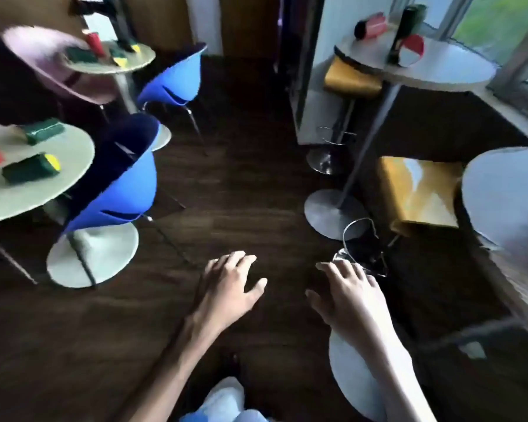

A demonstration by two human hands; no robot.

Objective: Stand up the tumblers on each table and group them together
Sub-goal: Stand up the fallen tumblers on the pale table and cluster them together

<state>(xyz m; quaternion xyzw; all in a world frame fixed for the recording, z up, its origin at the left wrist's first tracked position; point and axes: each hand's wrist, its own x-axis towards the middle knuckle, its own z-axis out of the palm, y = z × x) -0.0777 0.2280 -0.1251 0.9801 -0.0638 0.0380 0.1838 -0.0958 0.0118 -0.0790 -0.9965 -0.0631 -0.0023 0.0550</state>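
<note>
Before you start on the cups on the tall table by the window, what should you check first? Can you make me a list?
1. Left hand empty: ok, fingers spread, nothing held.
2. Right hand empty: ok, open over the dark wooden floor.
3. Tumblers in view on the tall round grey table by the window: ok, a pink tumbler lying down, a dark green upright tumbler and a red tipped tumbler.
4. Table within arm's reach: not ok, both hands are well short of it.
5. Path clear: cannot tell, an orange square stool and chrome bases stand close by.
6. View sharp: not ok, blurred.
</note>
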